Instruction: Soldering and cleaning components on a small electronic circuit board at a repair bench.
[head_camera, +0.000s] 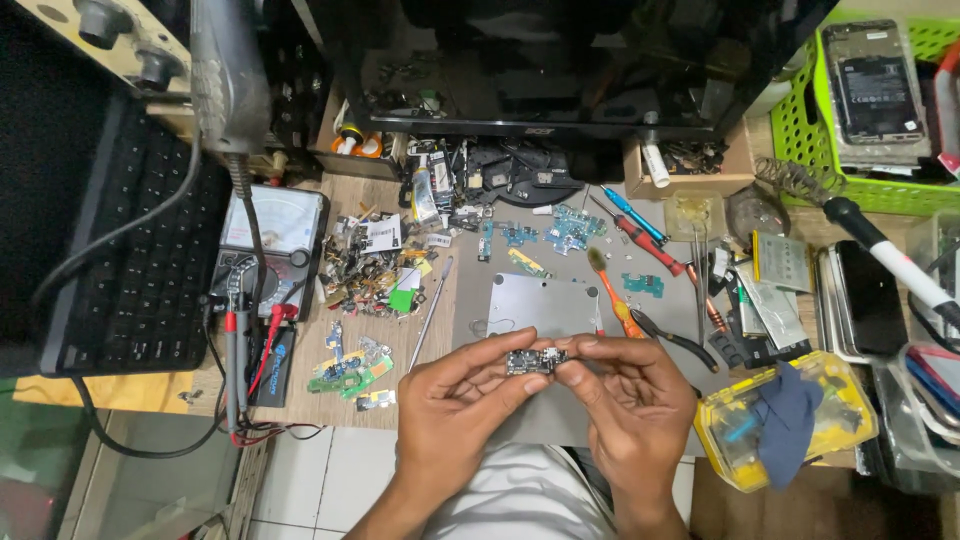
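Head view: cluttered wooden workbench (330, 395), grey mat (530, 300), dark monitor (560, 60).

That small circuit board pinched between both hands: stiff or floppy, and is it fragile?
The small circuit board probably is stiff: it spans between left hand and right hand without sagging. Likely light, since fingertips alone carry it. Its exposed tiny components suggest fragility.
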